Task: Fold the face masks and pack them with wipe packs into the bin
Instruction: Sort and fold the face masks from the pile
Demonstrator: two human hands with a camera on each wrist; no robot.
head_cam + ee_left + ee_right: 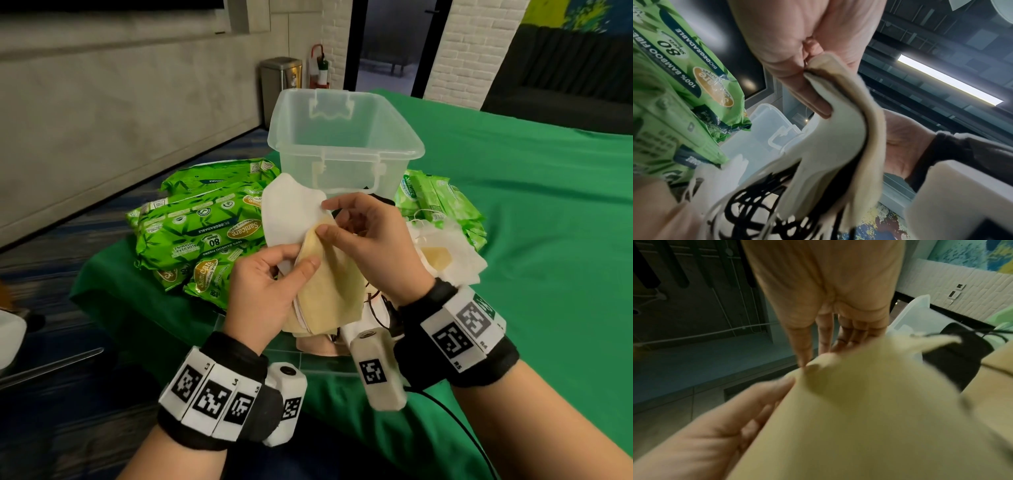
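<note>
Our 2 hands, left hand (263, 294) and right hand (373, 246), both pinching a cream face mask (325, 291) in front of the clear bin (342, 137), green wipe packs (198, 233) left of the bin, on the green surface (513, 205)

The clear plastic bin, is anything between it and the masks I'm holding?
Nothing visible blocks the way. The clear plastic bin stands open-topped, no lid on, right behind the white and yellow face masks held by the left hand and right hand. Its interior looks empty.
</note>
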